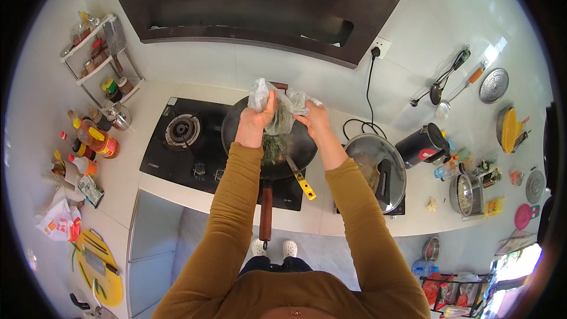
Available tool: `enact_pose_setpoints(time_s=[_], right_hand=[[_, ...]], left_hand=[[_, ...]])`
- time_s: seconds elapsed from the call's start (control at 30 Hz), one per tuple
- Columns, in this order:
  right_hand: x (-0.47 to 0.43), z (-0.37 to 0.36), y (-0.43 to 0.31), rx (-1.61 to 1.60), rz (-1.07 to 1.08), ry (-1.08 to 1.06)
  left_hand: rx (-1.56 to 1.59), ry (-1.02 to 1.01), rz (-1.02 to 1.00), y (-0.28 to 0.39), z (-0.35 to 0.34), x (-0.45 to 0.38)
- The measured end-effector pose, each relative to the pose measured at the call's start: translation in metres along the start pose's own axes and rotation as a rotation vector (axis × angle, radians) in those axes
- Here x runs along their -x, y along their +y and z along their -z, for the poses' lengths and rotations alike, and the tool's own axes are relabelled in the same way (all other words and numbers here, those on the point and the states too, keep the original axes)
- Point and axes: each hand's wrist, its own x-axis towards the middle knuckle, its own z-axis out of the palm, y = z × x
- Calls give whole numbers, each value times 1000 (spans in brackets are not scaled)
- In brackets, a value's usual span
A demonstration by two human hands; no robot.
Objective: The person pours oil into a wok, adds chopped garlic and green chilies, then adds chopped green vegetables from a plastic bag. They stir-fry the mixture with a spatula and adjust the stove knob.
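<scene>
A clear plastic bag (pixel 283 117) is held over the wok between both hands, its mouth tilted down. My left hand (pixel 260 115) grips the bag's left part, and my right hand (pixel 313 117) pinches its right edge. Dark green leafy herbs (pixel 273 147) lie below the bag, in the black wok (pixel 239 128) on the right burner. A spatula with a yellow handle end (pixel 305 187) rests in the wok and leans over its near right rim. The wok's wooden handle (pixel 266 212) points towards me.
Right of the wok stands a pan with a glass lid (pixel 376 173), with an electric kettle (pixel 423 144) behind it. The bare left burner (pixel 183 131) is beside the wok. Oil bottles (pixel 104 141) and a yellow cutting board (pixel 110 283) with a cleaver (pixel 94 261) are at the left.
</scene>
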Motion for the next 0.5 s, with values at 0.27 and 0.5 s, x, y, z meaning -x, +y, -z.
enact_pose_setpoints(time_s=[0.27,0.5], right_hand=[[-7,23,-14,-276,-139,-111],[13,19,-23,-47,7,-224]], left_hand=[[-422,96,-208,-38,-27,4],[-1071,118,-297,-58,-37,34]])
